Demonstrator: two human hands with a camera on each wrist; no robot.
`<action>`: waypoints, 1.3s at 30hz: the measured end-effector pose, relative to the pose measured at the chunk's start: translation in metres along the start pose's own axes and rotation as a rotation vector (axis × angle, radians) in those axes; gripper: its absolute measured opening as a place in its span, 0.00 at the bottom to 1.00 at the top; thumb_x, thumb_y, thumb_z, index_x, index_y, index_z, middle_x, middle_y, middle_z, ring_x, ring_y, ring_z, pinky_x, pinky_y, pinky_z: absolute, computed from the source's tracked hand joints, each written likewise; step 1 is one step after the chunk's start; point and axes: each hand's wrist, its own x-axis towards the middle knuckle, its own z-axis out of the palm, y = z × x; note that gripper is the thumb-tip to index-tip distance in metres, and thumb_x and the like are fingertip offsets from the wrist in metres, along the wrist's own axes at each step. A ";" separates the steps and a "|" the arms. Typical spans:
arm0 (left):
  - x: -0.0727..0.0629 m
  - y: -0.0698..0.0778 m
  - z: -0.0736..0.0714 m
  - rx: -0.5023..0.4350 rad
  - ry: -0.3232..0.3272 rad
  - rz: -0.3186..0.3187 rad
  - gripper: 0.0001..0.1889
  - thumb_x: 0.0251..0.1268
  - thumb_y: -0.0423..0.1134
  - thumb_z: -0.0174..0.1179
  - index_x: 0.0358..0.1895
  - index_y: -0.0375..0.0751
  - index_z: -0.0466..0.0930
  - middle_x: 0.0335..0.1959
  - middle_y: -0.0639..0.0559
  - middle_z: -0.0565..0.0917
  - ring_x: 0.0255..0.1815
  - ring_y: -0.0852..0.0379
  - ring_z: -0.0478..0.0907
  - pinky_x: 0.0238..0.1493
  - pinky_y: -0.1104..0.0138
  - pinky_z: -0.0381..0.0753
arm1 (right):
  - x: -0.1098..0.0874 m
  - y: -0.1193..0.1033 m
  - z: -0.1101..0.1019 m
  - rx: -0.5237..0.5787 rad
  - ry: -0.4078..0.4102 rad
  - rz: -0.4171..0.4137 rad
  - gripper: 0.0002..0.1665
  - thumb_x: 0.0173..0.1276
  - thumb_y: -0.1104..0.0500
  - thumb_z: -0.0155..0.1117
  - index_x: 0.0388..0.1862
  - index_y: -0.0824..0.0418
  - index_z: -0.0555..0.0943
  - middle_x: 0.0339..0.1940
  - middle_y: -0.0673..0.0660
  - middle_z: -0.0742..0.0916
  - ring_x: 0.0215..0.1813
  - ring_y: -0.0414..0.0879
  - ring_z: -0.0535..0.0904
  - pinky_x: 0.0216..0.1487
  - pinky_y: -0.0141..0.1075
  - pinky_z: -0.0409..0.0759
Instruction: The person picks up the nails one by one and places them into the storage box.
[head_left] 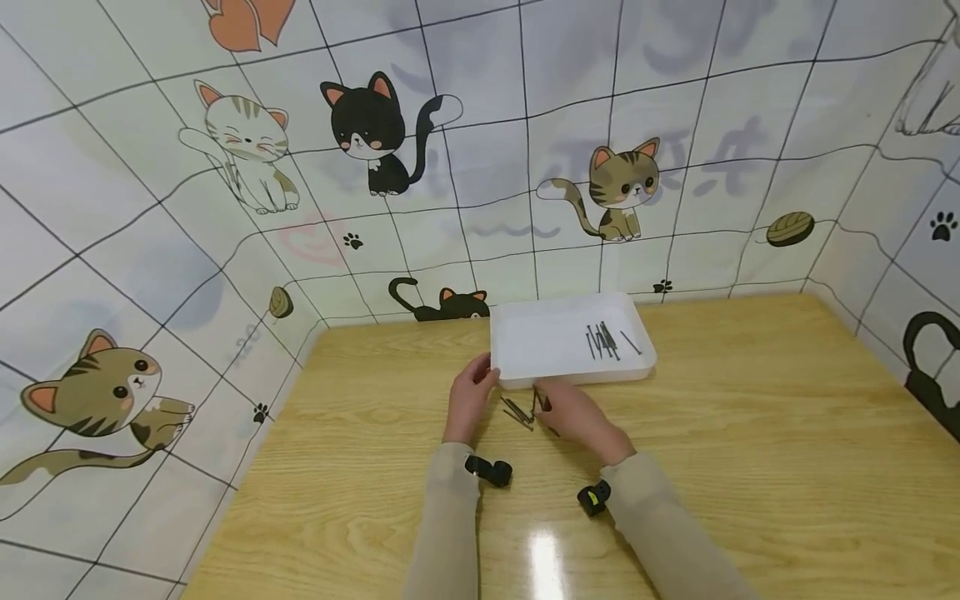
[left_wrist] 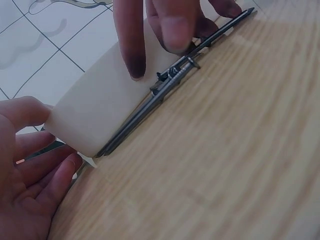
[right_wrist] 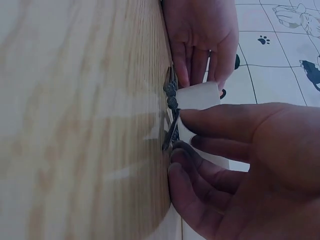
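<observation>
A shallow white tray [head_left: 536, 337] rests on the table, several dark nails [head_left: 603, 340] lying in its right half. At the tray's near left corner, my left hand [head_left: 470, 400] holds the wall and rim with thumb and fingers. Just in front of the tray, a small bunch of loose nails [head_left: 517, 412] lies on the wood, also seen beside the tray wall in the left wrist view. My right hand [head_left: 577, 417] reaches down at the right of this bunch, its thumb and forefinger pinching a nail [right_wrist: 171, 132] close to the tabletop. Its other fingers touch the wood.
The light wooden table [head_left: 360, 467] reaches back to a wall covering [head_left: 495, 192] with printed cats and grid lines, which also rises at both sides. The tray's far edge is near this wall. A black strap device [head_left: 491, 471] sits on each wrist.
</observation>
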 end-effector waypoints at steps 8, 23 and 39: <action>-0.002 0.000 0.000 -0.004 -0.004 0.008 0.22 0.62 0.47 0.54 0.60 0.49 0.69 0.53 0.53 0.75 0.51 0.57 0.70 0.52 0.59 0.68 | -0.003 -0.003 0.002 -0.025 0.012 0.002 0.20 0.57 0.63 0.63 0.50 0.65 0.77 0.48 0.59 0.79 0.48 0.51 0.74 0.48 0.44 0.71; -0.001 -0.001 0.000 -0.004 -0.001 0.006 0.22 0.62 0.48 0.54 0.60 0.51 0.70 0.52 0.56 0.76 0.50 0.58 0.71 0.51 0.60 0.69 | -0.003 -0.004 0.001 -0.056 0.036 0.012 0.13 0.55 0.65 0.63 0.41 0.62 0.81 0.40 0.56 0.82 0.40 0.47 0.75 0.40 0.42 0.73; -0.005 0.007 -0.001 -0.016 -0.011 0.000 0.23 0.63 0.47 0.54 0.61 0.48 0.69 0.52 0.53 0.75 0.50 0.57 0.70 0.52 0.58 0.68 | -0.004 -0.003 -0.001 -0.095 -0.007 0.044 0.09 0.54 0.67 0.59 0.35 0.60 0.81 0.34 0.53 0.81 0.32 0.44 0.73 0.31 0.39 0.72</action>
